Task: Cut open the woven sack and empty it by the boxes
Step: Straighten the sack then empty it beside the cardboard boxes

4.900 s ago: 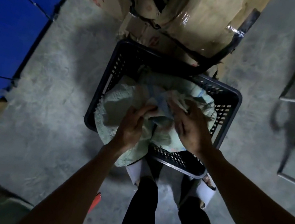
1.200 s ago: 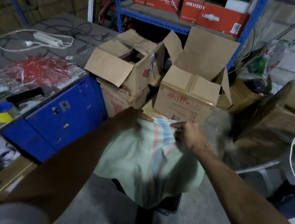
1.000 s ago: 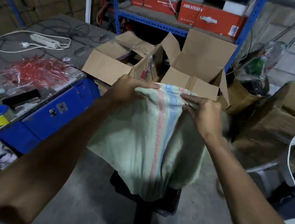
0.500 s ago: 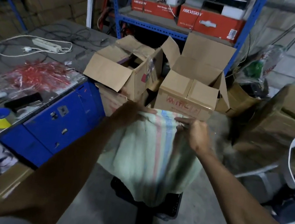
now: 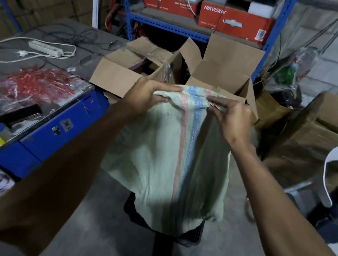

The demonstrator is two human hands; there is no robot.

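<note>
- Woven sack point(image 5: 166, 150): coarse, matt pale-green weave.
- Boxes point(image 5: 216, 73): matt brown cardboard.
- Crate point(image 5: 192, 233), lower centre: probably perforated black plastic.
- Floor point(image 5: 111, 242): rough concrete.

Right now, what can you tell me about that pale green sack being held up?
The woven sack is pale green, with a red and a blue stripe running down its middle. It looks like thin woven plastic, creased and limp. It hangs upright, its lower end draping over a black crate. The left hand and right hand grip its bunched top edge, before open cardboard boxes.
</note>
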